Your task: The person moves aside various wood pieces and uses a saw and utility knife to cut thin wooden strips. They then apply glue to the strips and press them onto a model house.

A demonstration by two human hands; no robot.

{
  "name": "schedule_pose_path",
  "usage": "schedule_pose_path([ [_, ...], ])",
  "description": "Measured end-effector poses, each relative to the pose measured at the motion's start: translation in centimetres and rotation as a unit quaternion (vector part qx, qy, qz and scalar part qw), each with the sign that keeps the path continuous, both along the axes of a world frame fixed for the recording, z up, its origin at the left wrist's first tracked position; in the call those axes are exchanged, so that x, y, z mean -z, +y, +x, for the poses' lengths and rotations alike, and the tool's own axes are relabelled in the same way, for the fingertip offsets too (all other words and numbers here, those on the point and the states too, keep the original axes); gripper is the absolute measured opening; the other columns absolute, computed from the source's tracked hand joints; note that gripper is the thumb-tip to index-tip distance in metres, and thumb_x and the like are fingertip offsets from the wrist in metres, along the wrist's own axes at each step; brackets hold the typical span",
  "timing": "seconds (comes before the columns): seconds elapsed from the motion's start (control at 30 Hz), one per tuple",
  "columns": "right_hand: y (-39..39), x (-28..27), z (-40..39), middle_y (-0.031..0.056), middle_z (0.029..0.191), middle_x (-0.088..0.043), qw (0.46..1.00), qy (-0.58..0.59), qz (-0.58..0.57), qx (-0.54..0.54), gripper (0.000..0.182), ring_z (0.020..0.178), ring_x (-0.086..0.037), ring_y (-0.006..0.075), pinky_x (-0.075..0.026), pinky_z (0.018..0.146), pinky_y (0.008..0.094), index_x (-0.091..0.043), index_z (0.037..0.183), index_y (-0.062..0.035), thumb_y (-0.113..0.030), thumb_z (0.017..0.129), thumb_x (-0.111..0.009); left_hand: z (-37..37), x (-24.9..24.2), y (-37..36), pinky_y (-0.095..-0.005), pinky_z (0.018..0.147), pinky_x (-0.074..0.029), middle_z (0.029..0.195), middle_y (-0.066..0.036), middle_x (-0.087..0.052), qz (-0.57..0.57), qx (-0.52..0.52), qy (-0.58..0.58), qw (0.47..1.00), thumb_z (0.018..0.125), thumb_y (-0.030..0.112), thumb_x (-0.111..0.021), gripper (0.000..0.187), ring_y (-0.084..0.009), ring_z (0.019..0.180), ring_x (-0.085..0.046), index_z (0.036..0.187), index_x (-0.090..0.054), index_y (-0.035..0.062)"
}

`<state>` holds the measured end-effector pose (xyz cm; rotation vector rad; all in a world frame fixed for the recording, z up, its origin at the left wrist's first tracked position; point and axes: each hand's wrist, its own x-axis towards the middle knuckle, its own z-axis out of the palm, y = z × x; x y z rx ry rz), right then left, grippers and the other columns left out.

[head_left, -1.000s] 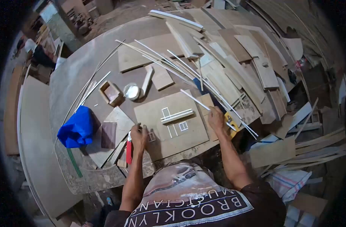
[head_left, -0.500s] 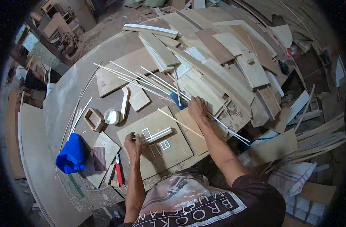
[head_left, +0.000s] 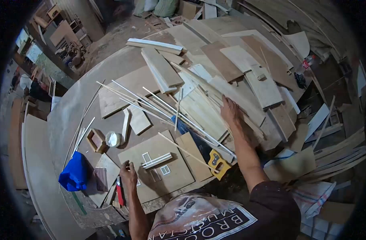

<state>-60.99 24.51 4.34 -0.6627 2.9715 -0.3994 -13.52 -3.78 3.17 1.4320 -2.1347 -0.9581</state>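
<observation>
My right hand (head_left: 232, 114) reaches over the stacked boards, fingers stretched out against or just above a long narrow wooden plank (head_left: 207, 86). Nothing shows in its grasp. My left hand (head_left: 129, 175) hovers at the left edge of a square plywood board (head_left: 177, 176), fingers loosely bent and apart. On that board lie a bundle of white strips (head_left: 157, 160) and a small white window-like frame (head_left: 165, 170). Between my hands, a hand saw with a yellow handle (head_left: 218, 165) lies partly under thin white sticks (head_left: 191, 124).
An open tub of white paste (head_left: 113, 139) stands beside a hexagonal wooden frame (head_left: 96, 140). A blue bag (head_left: 74, 173) and a red-handled cutter (head_left: 120, 194) lie at the left. Overlapping boards (head_left: 265, 86) cover the table's right side.
My right hand has moved up and right, off the thin sticks and onto the wood pile. The saw's yellow handle has come into view. My left hand has shifted slightly left and down.
</observation>
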Motion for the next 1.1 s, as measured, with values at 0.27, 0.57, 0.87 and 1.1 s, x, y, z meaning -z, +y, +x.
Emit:
schedule_pose_path([
  [0.27,8.6,1.3,-14.4,0.0208,0.120,-0.067,0.969,-0.079,-0.207,-0.107,0.055,0.112,-0.062,0.0389,-0.050,0.092,0.0428,-0.053,0.137,-0.0049,-0.022,0.087,-0.070,-8.8,-1.1,1.7,-0.0368,0.079,-0.053,0.098,-0.018,-0.071,0.006,0.023,0.082,0.996,0.091,0.017,-0.066,0.031,-0.0244,0.085,-0.066,0.113,-0.068,-0.0051],
  [0.57,3.4,5.2,-5.7,0.0181,0.094,-0.068,0.965,-0.063,-0.241,-0.084,0.027,0.095,-0.065,0.0388,-0.053,0.083,0.0443,-0.069,0.100,-0.0010,-0.019,0.081,-0.074,-10.6,-2.6,2.7,-0.0359,0.082,-0.052,0.102,-0.017,-0.070,-0.009,0.052,0.078,0.996,0.093,0.019,-0.065,0.033,-0.0237,0.088,-0.066,0.115,-0.066,-0.0051],
  [0.87,4.6,8.4,0.9,0.0160,0.096,-0.066,0.975,0.046,-0.214,-0.043,0.020,0.095,-0.062,0.0368,-0.049,0.085,0.0460,-0.067,0.106,-0.0025,-0.010,0.087,-0.064,-8.9,-2.6,1.9,-0.0350,0.083,-0.052,0.104,-0.015,-0.070,0.030,0.019,0.059,0.998,0.094,0.018,-0.066,0.032,-0.0209,0.090,-0.065,0.117,-0.066,-0.0035],
  [1.1,3.8,2.7,2.4,0.0250,0.142,-0.042,0.987,-0.120,-0.081,-0.067,0.093,0.131,-0.041,0.0445,-0.035,0.105,0.0585,-0.035,0.151,-0.0145,-0.049,0.076,-0.077,-8.6,-2.3,3.1,-0.0354,0.079,-0.052,0.102,-0.016,-0.070,0.025,0.034,0.080,0.996,0.093,0.020,-0.066,0.033,-0.0216,0.087,-0.065,0.116,-0.067,-0.0040],
])
